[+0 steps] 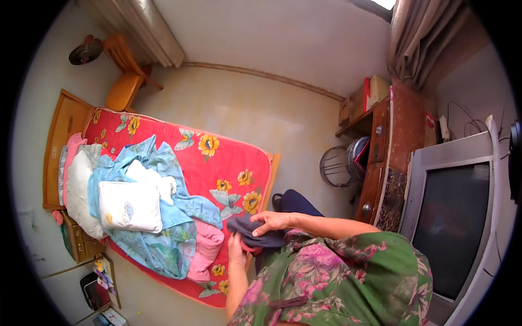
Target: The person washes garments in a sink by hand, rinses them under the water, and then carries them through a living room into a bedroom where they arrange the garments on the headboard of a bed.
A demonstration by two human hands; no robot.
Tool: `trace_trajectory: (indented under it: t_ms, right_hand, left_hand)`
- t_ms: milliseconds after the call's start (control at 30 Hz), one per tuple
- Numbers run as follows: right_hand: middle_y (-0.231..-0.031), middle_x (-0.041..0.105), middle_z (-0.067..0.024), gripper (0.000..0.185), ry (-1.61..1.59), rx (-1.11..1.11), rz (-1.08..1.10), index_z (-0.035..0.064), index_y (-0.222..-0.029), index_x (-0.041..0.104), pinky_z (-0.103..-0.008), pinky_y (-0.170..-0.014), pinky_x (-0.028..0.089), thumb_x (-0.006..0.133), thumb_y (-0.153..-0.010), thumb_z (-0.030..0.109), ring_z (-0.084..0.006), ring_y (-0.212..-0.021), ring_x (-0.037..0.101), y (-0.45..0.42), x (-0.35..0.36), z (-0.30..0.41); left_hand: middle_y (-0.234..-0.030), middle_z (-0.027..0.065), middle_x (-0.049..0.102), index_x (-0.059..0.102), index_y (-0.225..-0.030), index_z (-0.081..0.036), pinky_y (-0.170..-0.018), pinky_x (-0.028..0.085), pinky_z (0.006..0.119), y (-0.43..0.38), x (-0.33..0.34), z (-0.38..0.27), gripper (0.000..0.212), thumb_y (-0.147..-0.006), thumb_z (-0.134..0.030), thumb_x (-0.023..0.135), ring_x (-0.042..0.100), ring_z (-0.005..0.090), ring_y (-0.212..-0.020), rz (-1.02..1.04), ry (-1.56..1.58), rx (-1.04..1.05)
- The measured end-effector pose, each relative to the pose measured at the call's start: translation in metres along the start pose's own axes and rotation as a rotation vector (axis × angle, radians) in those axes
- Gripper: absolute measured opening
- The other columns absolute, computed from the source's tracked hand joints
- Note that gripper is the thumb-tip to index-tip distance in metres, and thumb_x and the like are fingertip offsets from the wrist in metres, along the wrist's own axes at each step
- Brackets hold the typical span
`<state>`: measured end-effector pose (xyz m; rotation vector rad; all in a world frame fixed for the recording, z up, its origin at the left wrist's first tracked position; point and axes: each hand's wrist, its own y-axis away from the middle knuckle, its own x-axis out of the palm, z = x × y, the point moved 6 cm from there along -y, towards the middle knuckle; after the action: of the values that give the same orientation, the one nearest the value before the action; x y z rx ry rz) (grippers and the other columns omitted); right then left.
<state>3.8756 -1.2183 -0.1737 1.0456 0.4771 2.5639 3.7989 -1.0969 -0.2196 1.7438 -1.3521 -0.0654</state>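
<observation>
Just in front of my body, both hands hold a bunched dark grey cloth point(255, 230). My right hand point(267, 222) comes over it from above, the thumb pressed on the fabric. My left hand point(236, 249) grips its lower edge, fingers partly hidden by the cloth. A bit of red material point(251, 248) shows under it; whether it belongs to the same piece I cannot tell. Beyond the hands lies the bed with a red floral mat point(232, 163). A folded pink cloth point(207, 248) and a rumpled light blue printed sheet point(171, 248) are nearest on it.
On the blue sheet rest a white pillow point(130, 208) and a white cloth point(149, 175). A wooden chair point(122, 89) stands past the bed's far side. To the right are a wire basket point(336, 165), a wooden desk point(377, 163) and a television point(452, 224).
</observation>
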Motion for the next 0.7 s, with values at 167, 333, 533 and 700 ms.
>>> trace_trajectory:
  t_ms: [167,333,533,700]
  right_hand:
    - [-0.1,0.058,-0.0014,0.045,-0.051,-0.123,-0.237,0.0006,-0.115,0.051,-0.0253,-0.083,0.042,0.069,-0.079,0.021,-0.0099,-0.093,0.052,0.014,-0.058,0.026]
    - [-0.09,0.06,-0.0026,0.035,0.149,-0.129,-0.396,0.0046,-0.105,0.055,-0.0261,-0.073,0.045,0.069,-0.075,0.012,-0.01,-0.084,0.054,0.008,-0.133,0.052]
    - [-0.086,0.058,-0.0019,0.032,0.113,-0.201,-0.526,0.0053,-0.098,0.054,-0.0264,-0.074,0.044,0.07,-0.075,0.019,-0.0109,-0.082,0.053,0.045,-0.23,0.128]
    - [-0.1,0.054,-0.0038,0.053,0.058,-0.029,-0.567,0.0103,-0.119,0.044,-0.0259,-0.071,0.043,0.051,-0.086,0.051,-0.0097,-0.084,0.05,0.067,-0.296,0.176]
  left_hand:
    - [-0.123,0.0121,0.049,0.037,-0.129,-0.004,-0.094,0.043,0.044,-0.004,0.022,-0.021,0.044,-0.089,-0.015,0.051,0.051,0.0263,-0.111,-0.077,0.12,0.032]
    - [-0.128,0.013,0.045,0.037,-0.128,0.0,-0.099,0.037,0.048,-0.038,0.1,-0.055,0.046,-0.088,-0.017,0.051,0.045,0.0294,-0.117,0.109,0.585,-0.047]
    - [-0.116,0.01,0.053,0.048,-0.118,-0.001,-0.095,0.038,0.037,-0.14,0.129,-0.067,0.029,-0.091,-0.011,0.048,0.051,0.0214,-0.107,-0.202,0.139,0.25]
    - [-0.12,0.0099,0.052,0.045,-0.123,-0.002,-0.096,0.038,0.037,-0.148,0.211,-0.132,0.033,-0.093,-0.015,0.046,0.05,0.021,-0.11,-0.162,0.148,0.393]
